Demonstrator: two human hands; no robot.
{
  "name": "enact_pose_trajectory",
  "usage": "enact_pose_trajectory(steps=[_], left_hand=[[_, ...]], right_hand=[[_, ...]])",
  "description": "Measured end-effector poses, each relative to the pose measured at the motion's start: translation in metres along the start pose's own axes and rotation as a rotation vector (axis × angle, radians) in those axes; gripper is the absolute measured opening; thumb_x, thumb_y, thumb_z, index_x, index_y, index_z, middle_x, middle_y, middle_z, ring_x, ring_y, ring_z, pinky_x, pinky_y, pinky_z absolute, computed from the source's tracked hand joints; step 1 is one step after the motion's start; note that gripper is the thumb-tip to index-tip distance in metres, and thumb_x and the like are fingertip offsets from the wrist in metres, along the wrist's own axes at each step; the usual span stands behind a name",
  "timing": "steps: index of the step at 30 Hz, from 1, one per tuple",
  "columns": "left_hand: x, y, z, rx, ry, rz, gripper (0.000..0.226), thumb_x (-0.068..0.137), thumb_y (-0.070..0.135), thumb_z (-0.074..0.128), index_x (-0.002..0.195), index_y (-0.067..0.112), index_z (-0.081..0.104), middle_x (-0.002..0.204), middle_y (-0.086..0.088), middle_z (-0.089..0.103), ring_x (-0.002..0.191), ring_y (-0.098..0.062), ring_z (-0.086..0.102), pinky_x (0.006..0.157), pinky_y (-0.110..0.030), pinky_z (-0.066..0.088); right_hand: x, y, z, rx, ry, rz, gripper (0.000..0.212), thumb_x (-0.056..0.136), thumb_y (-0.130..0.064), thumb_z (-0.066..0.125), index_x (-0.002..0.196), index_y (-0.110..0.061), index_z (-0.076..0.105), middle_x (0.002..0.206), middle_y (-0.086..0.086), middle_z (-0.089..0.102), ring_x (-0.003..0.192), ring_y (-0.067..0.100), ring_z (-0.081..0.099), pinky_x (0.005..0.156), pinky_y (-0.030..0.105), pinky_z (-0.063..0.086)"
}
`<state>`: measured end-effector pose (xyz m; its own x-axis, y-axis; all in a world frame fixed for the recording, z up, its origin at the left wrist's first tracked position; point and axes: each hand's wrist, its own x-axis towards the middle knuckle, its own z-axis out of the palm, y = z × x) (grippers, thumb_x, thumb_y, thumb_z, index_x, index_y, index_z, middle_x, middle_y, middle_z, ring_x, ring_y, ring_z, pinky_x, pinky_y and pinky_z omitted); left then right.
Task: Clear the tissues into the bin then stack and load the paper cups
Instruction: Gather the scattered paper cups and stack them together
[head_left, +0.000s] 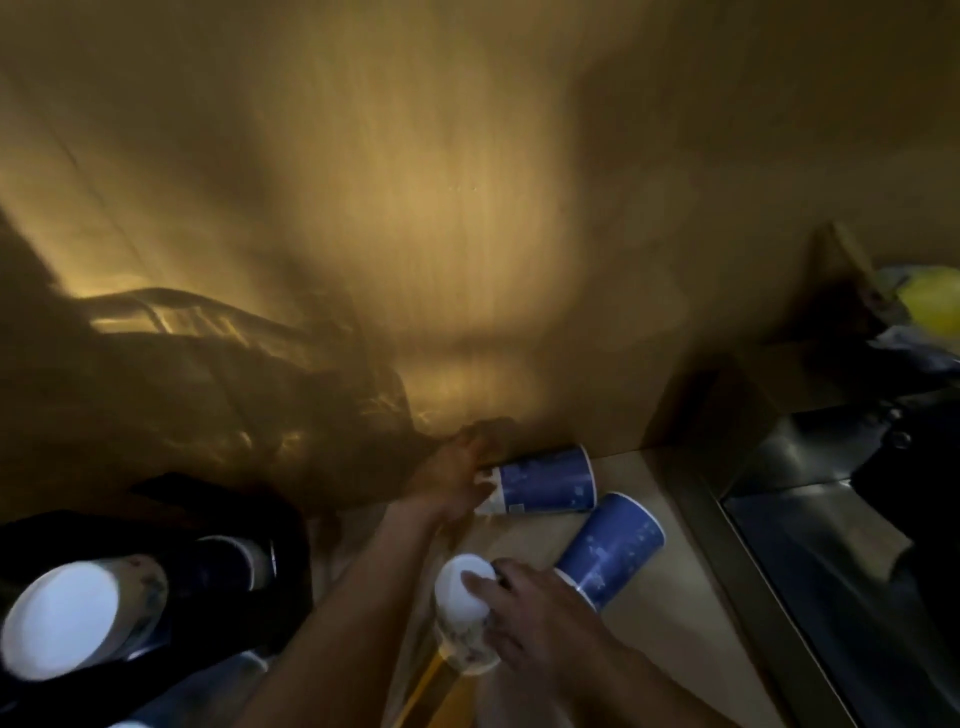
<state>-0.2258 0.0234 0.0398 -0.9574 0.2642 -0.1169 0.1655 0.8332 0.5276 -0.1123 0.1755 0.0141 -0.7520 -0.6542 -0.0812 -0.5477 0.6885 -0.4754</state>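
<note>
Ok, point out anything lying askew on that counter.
Two blue paper cups lie tipped on their sides: one by the wall at the left hand, another beside the right hand, which holds an upside-down cup.

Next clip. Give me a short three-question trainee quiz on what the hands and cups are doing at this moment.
1. True or false: the blue cup by the wall is standing upright.
2. Which hand touches the cup by the wall? A) left hand B) right hand C) neither
3. Fill in: the right hand's grip is on a cup with its white ____ facing the camera.

Key
1. False; it lies on its side, as does the second blue cup nearer the right hand.
2. A; the left hand is at its narrow end.
3. Base; whether this is one cup or a stack cannot be told.
</note>
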Motion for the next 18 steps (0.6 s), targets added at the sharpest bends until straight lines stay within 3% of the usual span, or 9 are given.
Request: enact_pose_trajectory(steps=[4, 9, 14, 18], left_hand=[[0.029, -0.031, 0.035, 0.268, -0.141, 0.021, 0.061, 0.079, 0.021, 0.065, 0.133, 0.013, 0.039, 0.139, -0.013, 0.044, 0.125, -0.031, 0.043, 0.101, -0.039, 0.039], [0.041, -0.053, 0.056, 0.359, -0.249, 0.003, 0.075, 0.076, 0.034, 0.067, 0.14, 0.013, 0.033, 0.146, -0.013, 0.038, 0.132, -0.032, 0.037, 0.109, -0.039, 0.029], [0.025, -0.058, 0.057, -0.101, -0.198, -0.025, 0.076, 0.057, 0.039, 0.077, 0.123, 0.011, 0.051, 0.127, -0.012, 0.057, 0.112, -0.029, 0.055, 0.091, -0.042, 0.048], [0.016, -0.046, 0.037, -0.498, -0.028, -0.165, 0.044, 0.068, 0.016, 0.079, 0.106, 0.013, 0.058, 0.112, -0.011, 0.064, 0.096, -0.023, 0.062, 0.074, -0.033, 0.051]], right_hand=[[0.003, 0.0, -0.008, -0.029, -0.022, -0.001, 0.055, 0.086, -0.031, 0.044, 0.137, -0.026, 0.026, 0.126, 0.019, 0.045, 0.106, 0.036, 0.047, 0.089, 0.047, 0.041], [0.001, -0.002, -0.016, -0.039, -0.063, 0.028, 0.055, 0.089, -0.025, 0.046, 0.139, -0.023, 0.025, 0.132, 0.019, 0.042, 0.113, 0.038, 0.044, 0.092, 0.049, 0.039], [0.0, -0.004, -0.015, -0.026, -0.112, 0.068, 0.057, 0.088, -0.024, 0.047, 0.139, -0.026, 0.021, 0.134, 0.017, 0.04, 0.115, 0.036, 0.045, 0.094, 0.05, 0.04], [0.004, -0.002, -0.013, -0.018, -0.1, 0.072, 0.057, 0.086, -0.02, 0.049, 0.138, -0.023, 0.025, 0.13, 0.015, 0.042, 0.111, 0.035, 0.046, 0.092, 0.047, 0.041]])
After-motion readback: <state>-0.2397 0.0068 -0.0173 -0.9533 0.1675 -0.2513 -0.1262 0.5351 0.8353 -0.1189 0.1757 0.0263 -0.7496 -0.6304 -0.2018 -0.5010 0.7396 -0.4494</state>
